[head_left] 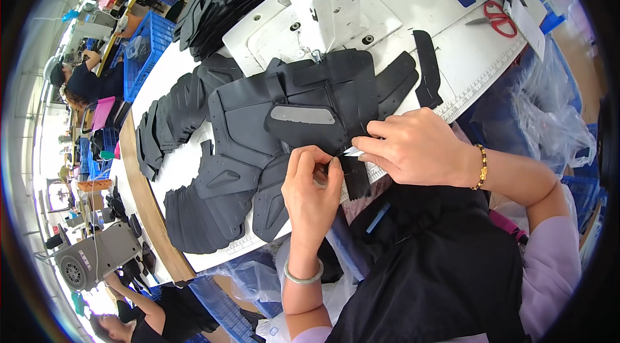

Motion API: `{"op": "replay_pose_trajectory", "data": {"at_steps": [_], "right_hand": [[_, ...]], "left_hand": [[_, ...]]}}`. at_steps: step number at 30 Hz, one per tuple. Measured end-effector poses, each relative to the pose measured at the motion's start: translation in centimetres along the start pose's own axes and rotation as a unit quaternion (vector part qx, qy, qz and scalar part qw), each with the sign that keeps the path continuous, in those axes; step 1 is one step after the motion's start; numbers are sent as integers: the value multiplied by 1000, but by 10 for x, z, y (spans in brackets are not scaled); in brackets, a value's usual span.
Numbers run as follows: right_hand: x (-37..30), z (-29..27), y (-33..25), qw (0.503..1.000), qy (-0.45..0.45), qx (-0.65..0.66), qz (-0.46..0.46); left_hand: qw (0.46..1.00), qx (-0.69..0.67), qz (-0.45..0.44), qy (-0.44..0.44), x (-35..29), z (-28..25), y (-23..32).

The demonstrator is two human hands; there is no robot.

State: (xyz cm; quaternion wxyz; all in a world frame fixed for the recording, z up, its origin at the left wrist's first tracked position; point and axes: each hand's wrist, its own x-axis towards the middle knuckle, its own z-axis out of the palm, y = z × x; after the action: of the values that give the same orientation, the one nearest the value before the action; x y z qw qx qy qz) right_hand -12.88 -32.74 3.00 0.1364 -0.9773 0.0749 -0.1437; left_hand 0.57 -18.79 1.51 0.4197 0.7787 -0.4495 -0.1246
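Observation:
A black padded panel (242,114) with stitched seams and a grey inset strip (302,115) lies on the white sewing table. My left hand (311,181) is closed, thumb and finger pinching at the panel's near edge. Just beside it, my right hand (413,146) is closed on a small white pointed piece (352,152). That piece's tip is by the left fingertips; the rest is hidden in the right fingers, so its kind does not show. A narrow black strip (356,176) hangs below the hands. The sewing machine (326,7) stands over the panel's far edge.
Stacked black pieces (210,214) lie at the left, with more (226,4) behind. Red-handled scissors (500,19) and a curved black piece (427,65) lie to the right. Blue crates (147,52) stand beyond the table. Two people work at the far left.

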Motion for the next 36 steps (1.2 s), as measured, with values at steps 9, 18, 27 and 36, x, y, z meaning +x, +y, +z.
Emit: {"op": "replay_pose_trajectory", "data": {"at_steps": [9,18,27,36], "right_hand": [[-2,1,-9,999,-2,-21,25],[-3,9,-33,993,44,-62,85],[-8,13,-22,995,46,7,90],[-6,7,-23,994,48,28,98]], "left_hand": [[999,-29,-11,-8,1,0,-2],[999,-29,33,-11,-1,3,-6],[997,-5,71,-3,-2,5,-9],[998,-16,64,-2,-1,4,-12]]}}
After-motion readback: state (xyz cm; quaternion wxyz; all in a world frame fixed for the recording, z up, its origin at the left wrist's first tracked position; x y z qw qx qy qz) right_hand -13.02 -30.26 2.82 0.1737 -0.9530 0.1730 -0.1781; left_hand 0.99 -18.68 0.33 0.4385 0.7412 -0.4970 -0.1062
